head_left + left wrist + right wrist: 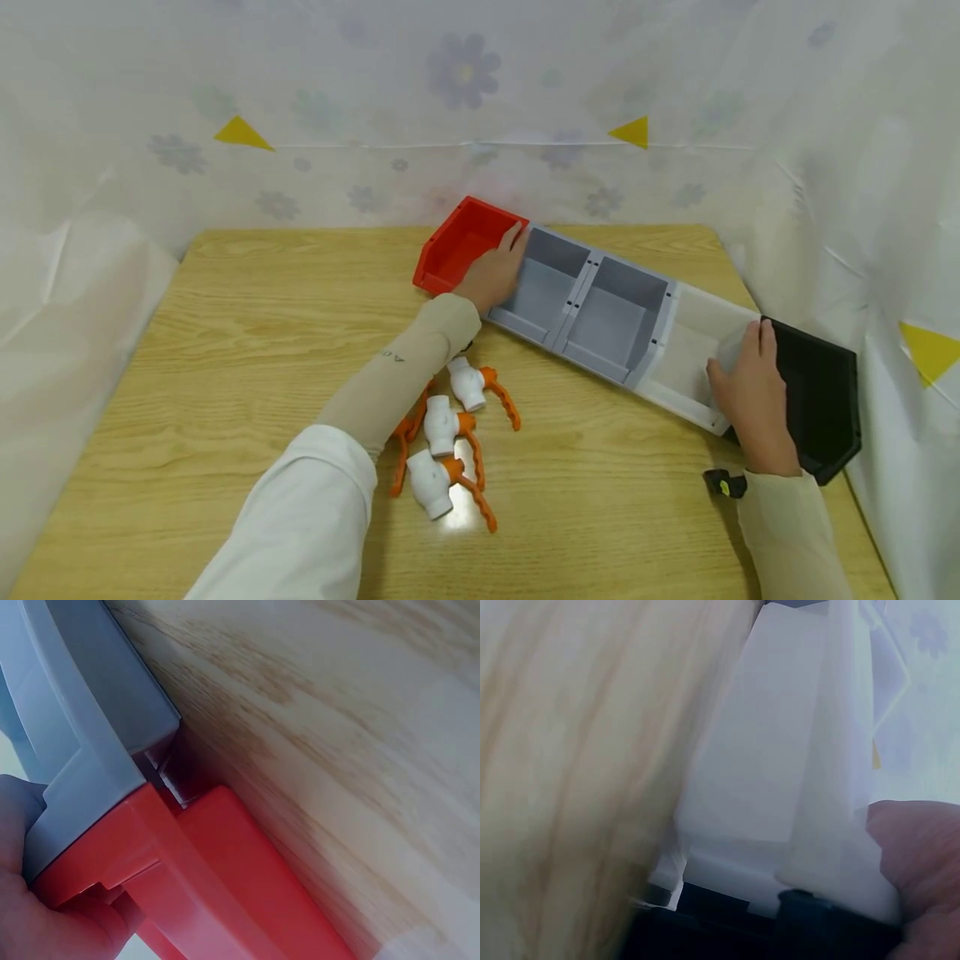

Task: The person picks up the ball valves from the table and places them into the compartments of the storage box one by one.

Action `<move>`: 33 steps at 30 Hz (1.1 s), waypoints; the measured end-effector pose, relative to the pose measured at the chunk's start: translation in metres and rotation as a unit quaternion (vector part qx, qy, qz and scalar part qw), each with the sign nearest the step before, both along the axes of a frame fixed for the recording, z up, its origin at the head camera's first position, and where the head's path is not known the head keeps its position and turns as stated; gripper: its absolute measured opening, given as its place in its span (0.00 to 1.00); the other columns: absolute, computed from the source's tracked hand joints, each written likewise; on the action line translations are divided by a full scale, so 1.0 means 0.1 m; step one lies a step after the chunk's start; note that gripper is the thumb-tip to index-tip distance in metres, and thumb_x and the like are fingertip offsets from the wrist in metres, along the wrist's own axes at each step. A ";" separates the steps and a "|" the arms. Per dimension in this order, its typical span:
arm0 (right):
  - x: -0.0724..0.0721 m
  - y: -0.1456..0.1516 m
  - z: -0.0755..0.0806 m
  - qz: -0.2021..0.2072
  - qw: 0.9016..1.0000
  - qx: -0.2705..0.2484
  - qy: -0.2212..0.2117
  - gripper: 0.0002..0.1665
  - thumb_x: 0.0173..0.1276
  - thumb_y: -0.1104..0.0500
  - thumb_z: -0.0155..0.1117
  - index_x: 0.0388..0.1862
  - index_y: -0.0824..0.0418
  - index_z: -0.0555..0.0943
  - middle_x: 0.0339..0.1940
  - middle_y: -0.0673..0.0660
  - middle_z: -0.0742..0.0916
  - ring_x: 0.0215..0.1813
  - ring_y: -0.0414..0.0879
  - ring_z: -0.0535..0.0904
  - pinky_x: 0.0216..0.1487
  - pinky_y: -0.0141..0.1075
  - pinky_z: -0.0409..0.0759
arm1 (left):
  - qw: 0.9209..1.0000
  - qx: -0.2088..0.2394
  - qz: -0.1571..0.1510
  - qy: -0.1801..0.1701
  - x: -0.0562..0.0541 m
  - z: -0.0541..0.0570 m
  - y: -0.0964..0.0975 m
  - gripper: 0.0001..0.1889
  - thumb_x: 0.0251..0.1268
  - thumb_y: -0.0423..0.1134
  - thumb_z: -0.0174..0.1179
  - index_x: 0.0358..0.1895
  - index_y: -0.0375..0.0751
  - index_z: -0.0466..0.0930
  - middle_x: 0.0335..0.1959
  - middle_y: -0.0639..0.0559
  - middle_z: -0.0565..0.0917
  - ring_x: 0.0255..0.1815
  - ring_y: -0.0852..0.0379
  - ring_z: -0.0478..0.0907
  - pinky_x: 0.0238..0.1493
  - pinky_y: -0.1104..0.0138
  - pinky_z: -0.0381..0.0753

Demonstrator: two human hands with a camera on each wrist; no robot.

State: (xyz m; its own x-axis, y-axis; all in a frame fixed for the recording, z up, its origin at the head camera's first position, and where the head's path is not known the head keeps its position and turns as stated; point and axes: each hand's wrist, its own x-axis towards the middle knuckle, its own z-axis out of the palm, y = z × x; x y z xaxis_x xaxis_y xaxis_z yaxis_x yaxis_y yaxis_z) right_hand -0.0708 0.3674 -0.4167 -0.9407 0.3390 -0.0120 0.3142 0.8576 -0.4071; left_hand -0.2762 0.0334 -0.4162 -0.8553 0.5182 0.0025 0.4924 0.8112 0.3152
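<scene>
A joined row of storage bins lies slantwise across the back right of the table: a red bin [468, 237], two grey bins [546, 287], a white bin [690, 333] and a black bin [821, 383]. My left hand [491, 275] grips the walls where red meets grey; the left wrist view shows thumb and fingers around that joint. At the other end, my right hand [753, 400] grips the walls between the white and black bins. In front of the row lie several white ball valves [441, 425] with orange lever handles [474, 492], partly hidden by my left sleeve.
The wooden table [247, 333] ends at a pale flowered curtain [360, 108] at the back, with more sheeting at both sides. The black bin reaches the table's right edge. A small black object [723, 483] sits beside my right wrist.
</scene>
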 end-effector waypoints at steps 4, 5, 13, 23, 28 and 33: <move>-0.03 -0.01 0.00 0.003 1.000 -0.006 -0.006 0.50 0.76 0.54 0.51 0.81 0.72 0.35 0.83 0.71 0.39 0.74 0.80 0.54 0.65 0.76 0.57 | 1.000 -0.006 0.004 0.000 -0.01 -0.01 -0.03 0.39 0.74 0.34 0.50 0.83 0.44 0.41 0.84 0.47 0.47 0.24 0.53 0.73 0.32 0.66 0.79; -0.04 -0.01 0.00 0.005 1.000 -0.008 -0.007 0.50 0.76 0.54 0.51 0.81 0.72 0.34 0.83 0.71 0.38 0.74 0.80 0.55 0.66 0.76 0.57 | 1.000 -0.008 0.004 0.001 -0.01 -0.02 -0.04 0.39 0.74 0.34 0.50 0.83 0.44 0.41 0.84 0.46 0.47 0.25 0.53 0.73 0.33 0.66 0.80; -0.09 -0.05 -0.01 0.021 1.000 -0.007 0.000 0.50 0.76 0.54 0.52 0.80 0.72 0.35 0.83 0.71 0.39 0.73 0.81 0.56 0.65 0.76 0.58 | 1.000 -0.010 0.008 0.002 -0.01 -0.05 -0.13 0.39 0.75 0.35 0.49 0.83 0.45 0.41 0.84 0.47 0.46 0.32 0.50 0.77 0.41 0.62 0.83; -0.15 -0.08 -0.01 0.028 1.000 0.002 0.001 0.50 0.75 0.54 0.52 0.80 0.74 0.36 0.83 0.73 0.40 0.71 0.82 0.57 0.64 0.76 0.58 | 1.000 -0.010 0.020 0.004 0.00 -0.06 -0.18 0.39 0.75 0.36 0.49 0.83 0.45 0.40 0.84 0.47 0.46 0.35 0.50 0.76 0.45 0.61 0.83; -0.19 -0.11 -0.01 0.032 0.999 0.002 -0.003 0.50 0.76 0.53 0.51 0.81 0.72 0.36 0.83 0.71 0.40 0.67 0.83 0.61 0.63 0.75 0.61 | 0.999 -0.012 0.035 0.005 0.02 -0.07 -0.21 0.39 0.75 0.35 0.51 0.83 0.45 0.41 0.84 0.47 0.46 0.36 0.50 0.76 0.46 0.61 0.84; -0.26 -0.14 -0.02 0.026 1.000 0.009 -0.002 0.50 0.75 0.53 0.51 0.81 0.72 0.37 0.83 0.71 0.41 0.67 0.83 0.62 0.64 0.75 0.61 | 0.999 -0.014 0.043 0.009 0.02 -0.05 -0.26 0.39 0.75 0.36 0.51 0.83 0.45 0.41 0.84 0.46 0.47 0.41 0.48 0.78 0.50 0.59 0.85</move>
State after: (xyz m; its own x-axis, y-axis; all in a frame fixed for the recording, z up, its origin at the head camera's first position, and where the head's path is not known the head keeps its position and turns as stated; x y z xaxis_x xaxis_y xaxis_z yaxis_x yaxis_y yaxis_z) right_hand -0.0966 0.3532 -0.4191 -0.9573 0.2890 -0.0107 0.2701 0.8803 -0.3901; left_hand -0.2740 0.0074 -0.4212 -0.8962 0.4436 0.0041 0.4263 0.8587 0.2843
